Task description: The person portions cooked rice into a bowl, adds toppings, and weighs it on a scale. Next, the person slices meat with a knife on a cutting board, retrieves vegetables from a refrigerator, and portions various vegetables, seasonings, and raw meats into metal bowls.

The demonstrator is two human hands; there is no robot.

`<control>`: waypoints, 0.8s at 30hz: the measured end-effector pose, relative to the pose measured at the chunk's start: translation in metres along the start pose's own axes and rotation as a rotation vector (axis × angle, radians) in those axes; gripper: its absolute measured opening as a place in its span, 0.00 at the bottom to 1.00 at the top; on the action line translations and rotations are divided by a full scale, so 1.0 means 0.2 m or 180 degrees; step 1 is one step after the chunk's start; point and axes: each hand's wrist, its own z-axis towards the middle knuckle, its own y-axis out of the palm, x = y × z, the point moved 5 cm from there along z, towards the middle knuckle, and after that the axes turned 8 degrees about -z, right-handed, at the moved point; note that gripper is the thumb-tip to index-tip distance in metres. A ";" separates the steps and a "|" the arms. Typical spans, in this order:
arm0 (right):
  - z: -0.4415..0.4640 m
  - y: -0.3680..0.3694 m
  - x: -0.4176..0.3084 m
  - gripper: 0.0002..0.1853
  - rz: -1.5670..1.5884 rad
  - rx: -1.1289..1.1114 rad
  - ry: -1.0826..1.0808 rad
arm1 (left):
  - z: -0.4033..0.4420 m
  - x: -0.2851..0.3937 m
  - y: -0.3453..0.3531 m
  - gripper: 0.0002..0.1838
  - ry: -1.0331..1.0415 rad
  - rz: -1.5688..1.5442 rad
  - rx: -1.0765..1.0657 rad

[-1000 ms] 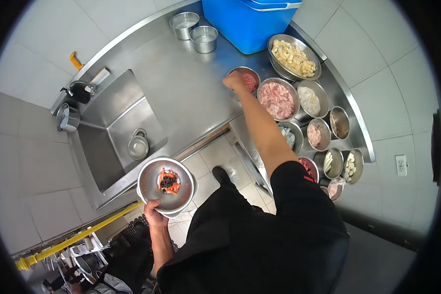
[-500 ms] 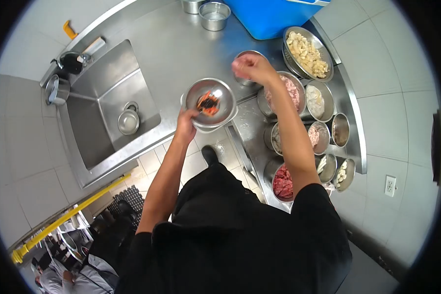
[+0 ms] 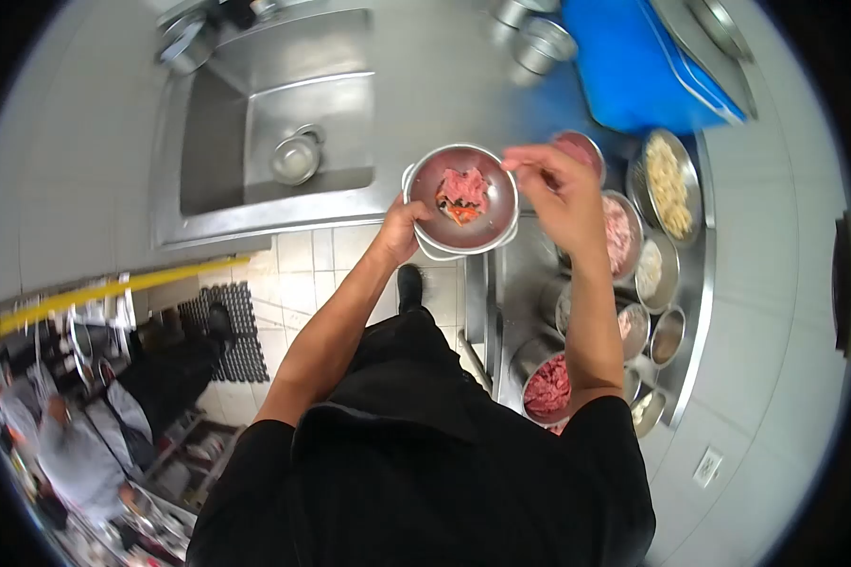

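Observation:
My left hand (image 3: 400,231) grips the left rim of a metal bowl (image 3: 497,219), thumb over the edge. A pale, handled container (image 3: 442,254) shows beneath that bowl. Inside lie pink meat (image 3: 464,181), orange strips (image 3: 463,216) and some black pieces. My right hand (image 3: 560,194) hovers at the bowl's right rim, fingers apart and nothing visible in them. Just behind it is a smaller bowl with pink meat (image 3: 577,146), partly covered by the hand. A container of paler pink meat (image 3: 617,236) sits beside my right wrist.
Along the right counter stand a colander of pale yellow pieces (image 3: 668,184), white food (image 3: 649,269) and a pot of red meat (image 3: 548,389). A blue box (image 3: 624,76) sits at the back. The sink (image 3: 213,142) is left. Another person (image 3: 90,444) works at lower left.
Pink meat now lies on the orange and black pieces in the bowl. My right hand has come from the smaller bowl to the held bowl's rim. The view has shifted.

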 end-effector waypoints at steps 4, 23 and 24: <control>-0.06 0.38 -0.17 0.04 0.0363 -0.0157 -0.0308 | -0.35 0.18 -0.29 0.27 0.0123 -0.0331 -0.0106; -2.22 3.10 -1.64 0.25 -0.0131 -0.4128 -0.2876 | -3.97 -0.19 -2.49 0.19 0.3961 -0.1839 0.2788; -2.26 3.16 -1.65 0.24 -0.0234 -0.4141 -0.2880 | -4.20 -0.23 -2.61 0.20 0.4214 -0.1798 0.3029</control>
